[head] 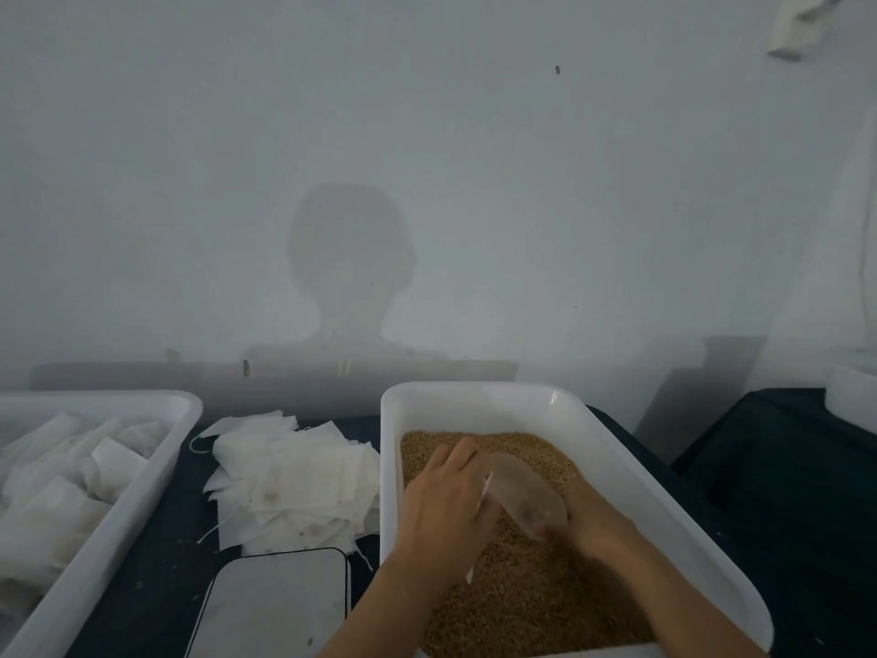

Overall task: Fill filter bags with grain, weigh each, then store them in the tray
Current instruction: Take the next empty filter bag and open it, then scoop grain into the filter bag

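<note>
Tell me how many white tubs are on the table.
2: the grain tub at right, where both hands work, and the storage tray at left holding filled bags. Others may lie beyond the frame.

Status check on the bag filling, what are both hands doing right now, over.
Both hands in grain tub. Left hand holds filter bag; right hand grips clear scoop. Scale bare. Nothing blocking.

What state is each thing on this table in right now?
Grain bin: holding grain, both hands inside.
Scoop: clear, tilted over the grain, gripped by right hand.
Left hand: holds a bag, mostly hidden.
Empty bags: loose pile.
Tray: holding filled bags.
Scale: nothing on it.
</note>
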A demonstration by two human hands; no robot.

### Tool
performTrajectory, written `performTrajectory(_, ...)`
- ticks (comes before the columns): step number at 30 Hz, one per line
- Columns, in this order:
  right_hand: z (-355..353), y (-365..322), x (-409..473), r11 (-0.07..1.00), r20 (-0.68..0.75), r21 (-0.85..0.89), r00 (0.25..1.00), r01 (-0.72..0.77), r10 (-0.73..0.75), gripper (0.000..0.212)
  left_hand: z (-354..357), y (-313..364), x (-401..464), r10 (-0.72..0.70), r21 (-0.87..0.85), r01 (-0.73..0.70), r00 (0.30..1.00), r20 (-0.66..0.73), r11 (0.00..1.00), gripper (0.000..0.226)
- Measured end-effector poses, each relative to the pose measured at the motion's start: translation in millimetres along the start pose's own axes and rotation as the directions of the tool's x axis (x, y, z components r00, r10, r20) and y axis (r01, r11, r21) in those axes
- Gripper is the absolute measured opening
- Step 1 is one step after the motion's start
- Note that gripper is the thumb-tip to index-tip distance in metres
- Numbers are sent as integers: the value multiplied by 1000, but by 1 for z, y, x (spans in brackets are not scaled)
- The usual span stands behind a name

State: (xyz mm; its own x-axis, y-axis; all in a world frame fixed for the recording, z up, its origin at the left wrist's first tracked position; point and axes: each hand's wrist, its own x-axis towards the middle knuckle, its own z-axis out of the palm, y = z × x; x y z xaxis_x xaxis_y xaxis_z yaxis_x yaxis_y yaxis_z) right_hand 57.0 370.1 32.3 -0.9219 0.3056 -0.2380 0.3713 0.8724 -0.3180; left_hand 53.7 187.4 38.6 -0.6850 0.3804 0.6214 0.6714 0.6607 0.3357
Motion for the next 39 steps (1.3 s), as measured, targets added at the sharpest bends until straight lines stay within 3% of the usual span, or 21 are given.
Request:
performTrajectory(5,4,-1,-5,999,45,-15,999,30,-29,47,-1,-3,-1,-178,1,178,984,-6,984,4)
performTrajectory(9,4,-4,-13,969,-38,-233,995,82,-94,21,2,-4,0,-280,54,279,960,9,959,12)
performTrajectory(13,-17,-11,-18,900,-96,-421,981,113,-168,22,3,-6,1,-350,163,339,936,46,927,27)
performTrajectory(16,-55,-22,-26,911,-15,-398,992,109,-125,16,2,-7,0,-364,196,344,928,75,918,34)
performTrajectory(18,-80,-29,-34,928,95,-367,995,64,-31,22,3,-8,0,-356,208,333,930,88,920,37)
performTrajectory(22,-98,-38,-40,875,291,-484,942,-5,167,20,5,-10,0,-330,172,305,934,137,937,47)
performTrajectory(25,-79,-46,-33,829,321,-557,934,51,158,15,4,-11,0,-300,163,273,939,171,948,54)
performTrajectory(29,-43,-43,-16,893,228,-440,974,92,13,31,5,-12,-1,-257,163,228,949,184,960,42)
performTrajectory(35,-12,-18,-7,924,85,-330,981,194,-175,26,7,-16,2,-236,142,213,955,179,967,44)
performTrajectory(39,-17,0,-15,942,-37,-238,967,236,-251,14,7,-25,11,-209,142,184,960,186,973,31)
